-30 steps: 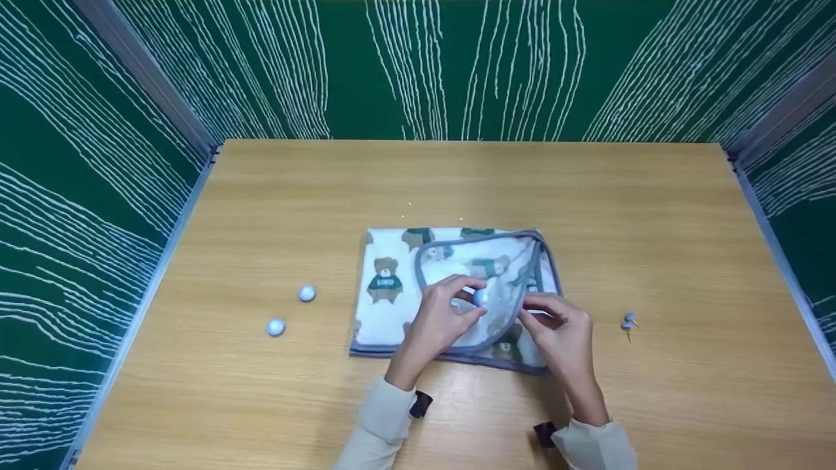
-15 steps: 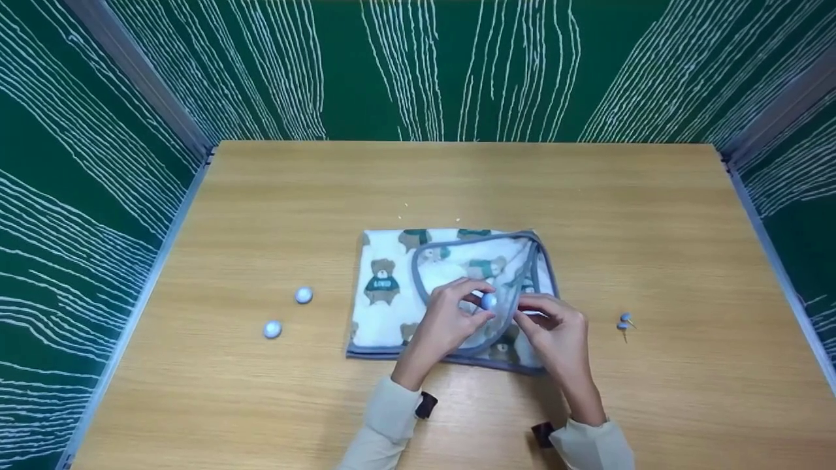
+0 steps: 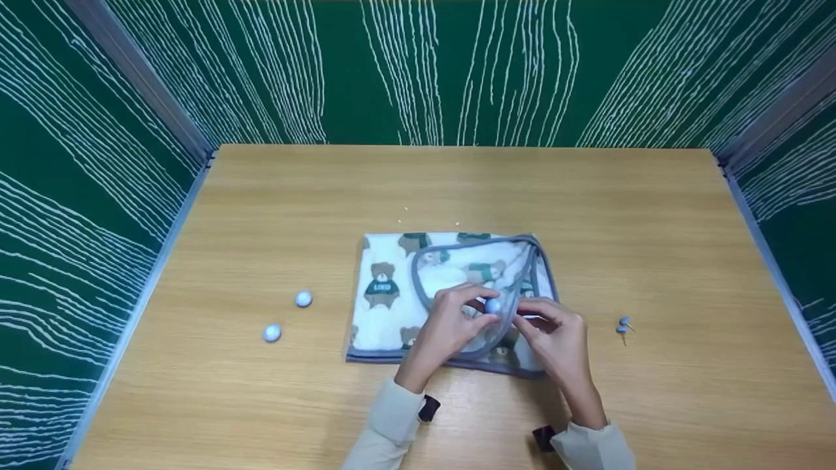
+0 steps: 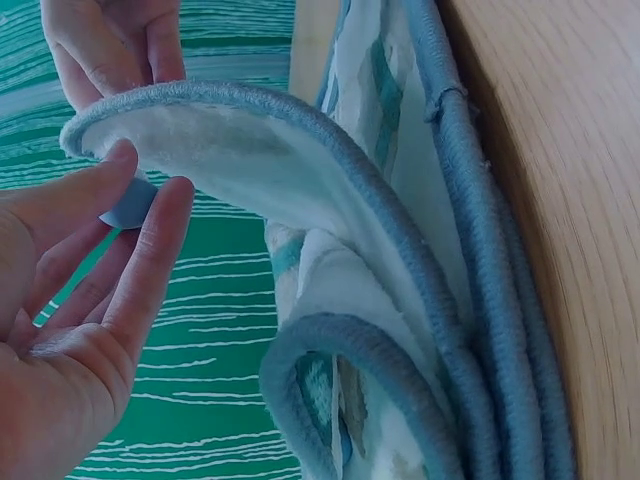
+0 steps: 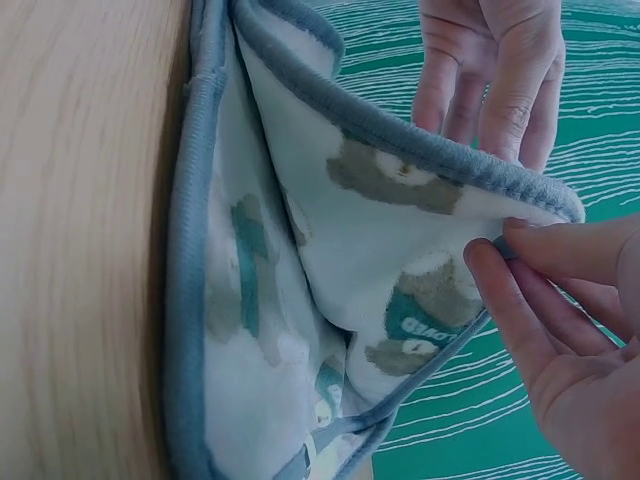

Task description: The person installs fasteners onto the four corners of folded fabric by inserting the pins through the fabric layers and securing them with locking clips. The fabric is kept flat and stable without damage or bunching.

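A folded white blanket (image 3: 375,329) with bear prints and grey-blue edging lies on the table. Its lifted flap (image 4: 225,150) stands between the two hands. On one side, the left hand (image 3: 447,323) pinches a round, domed blue cap (image 4: 128,207) between thumb and fingers, close to the flap's edge. Across the fabric, the right hand (image 3: 556,329) pinches a small blue piece (image 5: 506,247), seemingly a blue-headed pin, against the flap's other face. Its fingers hide most of that piece, and whether a shaft passes through the cloth cannot be seen.
Two domed blue caps (image 3: 304,298) sit on the wooden table (image 3: 215,391) left of the blanket. Two blue-headed pins (image 3: 622,329) lie to the right. Tiny pale specks (image 3: 457,224) dot the table behind the blanket. Green walls (image 3: 353,78) with white lines surround it.
The left hand has moved slightly right with the blue cap, toward the flap's edge and the right hand. The right hand has barely moved.
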The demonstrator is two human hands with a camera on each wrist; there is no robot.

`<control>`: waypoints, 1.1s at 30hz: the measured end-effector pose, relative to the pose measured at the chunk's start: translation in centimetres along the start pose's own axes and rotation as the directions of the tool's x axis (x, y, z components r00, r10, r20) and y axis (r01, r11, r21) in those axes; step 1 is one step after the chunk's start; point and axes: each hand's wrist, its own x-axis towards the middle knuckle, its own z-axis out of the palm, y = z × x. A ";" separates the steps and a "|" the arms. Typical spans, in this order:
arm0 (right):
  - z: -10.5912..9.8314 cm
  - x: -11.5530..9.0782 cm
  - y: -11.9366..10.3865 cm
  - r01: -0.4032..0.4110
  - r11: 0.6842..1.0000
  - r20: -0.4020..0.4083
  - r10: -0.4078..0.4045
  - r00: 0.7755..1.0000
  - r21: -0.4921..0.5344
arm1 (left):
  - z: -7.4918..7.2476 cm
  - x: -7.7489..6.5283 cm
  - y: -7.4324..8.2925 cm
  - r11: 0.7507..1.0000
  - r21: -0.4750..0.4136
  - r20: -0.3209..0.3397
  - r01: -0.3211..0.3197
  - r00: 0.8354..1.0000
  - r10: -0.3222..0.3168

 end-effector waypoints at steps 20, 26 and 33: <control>0.1 0.2 3.5 0.058 0.998 -0.001 -0.058 0.998 -0.012 | -0.2 0.0 0.0 0.997 0.070 0.075 0.039 0.996 -0.044; 0.0 0.2 3.5 0.057 0.998 0.009 -0.057 0.998 -0.008 | 0.1 0.0 0.3 0.995 0.057 0.098 0.076 0.992 -0.082; 0.1 0.3 3.5 0.062 0.997 0.002 -0.062 0.998 0.038 | 0.3 0.0 0.8 0.997 0.008 0.113 0.077 0.991 -0.078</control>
